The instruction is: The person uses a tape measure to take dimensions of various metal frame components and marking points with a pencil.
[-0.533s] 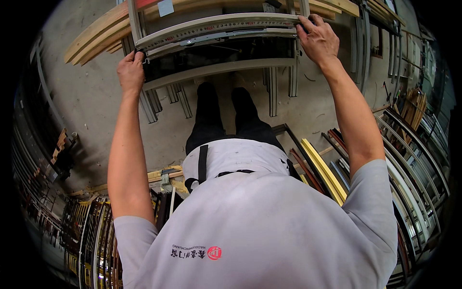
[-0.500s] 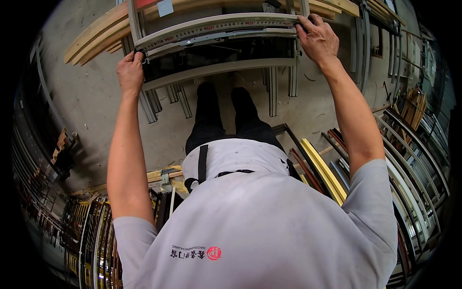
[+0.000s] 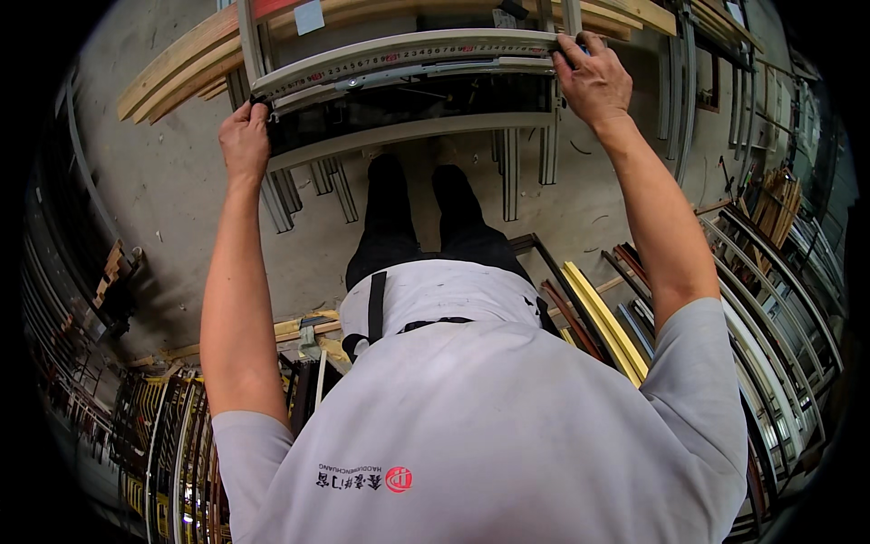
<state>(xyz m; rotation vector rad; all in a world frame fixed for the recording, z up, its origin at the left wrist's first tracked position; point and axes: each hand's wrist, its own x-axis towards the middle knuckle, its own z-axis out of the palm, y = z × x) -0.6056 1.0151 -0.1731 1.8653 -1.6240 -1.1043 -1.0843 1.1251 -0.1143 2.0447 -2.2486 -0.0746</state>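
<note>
A measuring tape (image 3: 412, 54) lies stretched from left to right along a pale metal frame (image 3: 408, 132) in front of me. My left hand (image 3: 245, 143) is closed at the frame's left corner, pinching the tape's left end beside a small dark piece. At the far right end, my right hand (image 3: 594, 82) has its fingers bent over the tape and the frame's edge. Its palm faces down, and whether the tape's case sits under it is hidden. A silvery metal hardware strip (image 3: 399, 78) runs along the frame rail, just on my side of the tape.
Metal legs (image 3: 511, 177) stand under the frame. Beyond it lie wooden boards (image 3: 186, 65). Racks of long profiles (image 3: 177, 453) are behind me on the left, with yellow bars (image 3: 605, 325) and curved-looking pale profiles (image 3: 770, 335) on the right. Dark stacks line the left side.
The view has shifted slightly. My right hand sits a touch nearer to me in the picture; both hands stay at the ends of the stretched tape.
</note>
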